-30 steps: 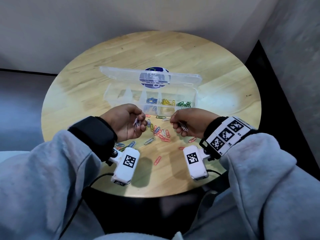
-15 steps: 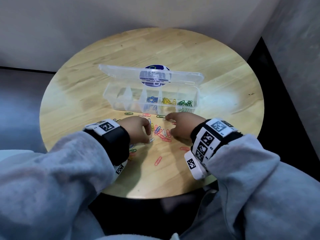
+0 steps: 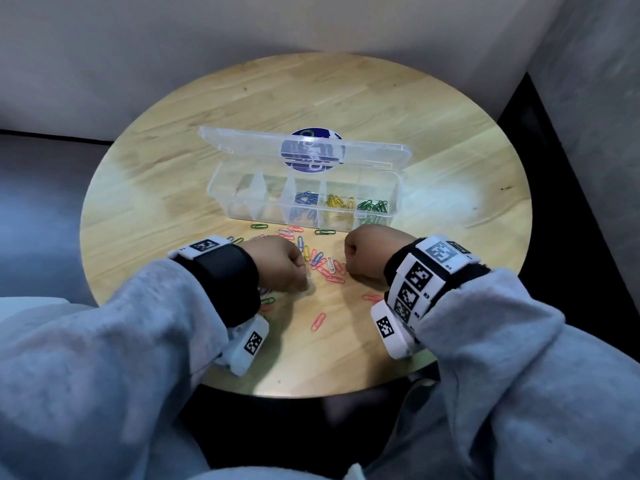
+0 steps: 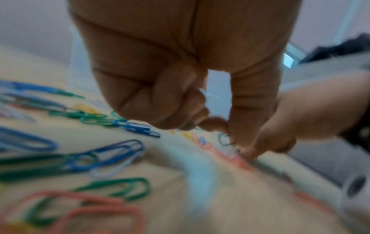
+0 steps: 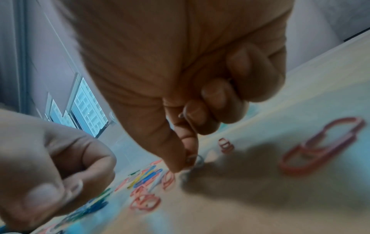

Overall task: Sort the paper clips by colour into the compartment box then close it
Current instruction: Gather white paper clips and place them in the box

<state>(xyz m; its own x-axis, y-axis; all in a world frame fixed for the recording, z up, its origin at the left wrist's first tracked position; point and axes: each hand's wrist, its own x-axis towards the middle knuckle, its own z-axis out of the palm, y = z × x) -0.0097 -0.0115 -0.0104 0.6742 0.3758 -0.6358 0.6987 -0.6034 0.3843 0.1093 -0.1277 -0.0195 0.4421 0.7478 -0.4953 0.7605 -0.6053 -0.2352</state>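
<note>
Head cam: compartment box open, blue/yellow/green sorted, loose paper clips in front.
L wrist: left hand curled, pinching a white clip.
R wrist: right hand pinching a pale clip; pile tangled, so risk of dragging a red one along → wrong compartment.

Round wooden table, pale walls
</note>
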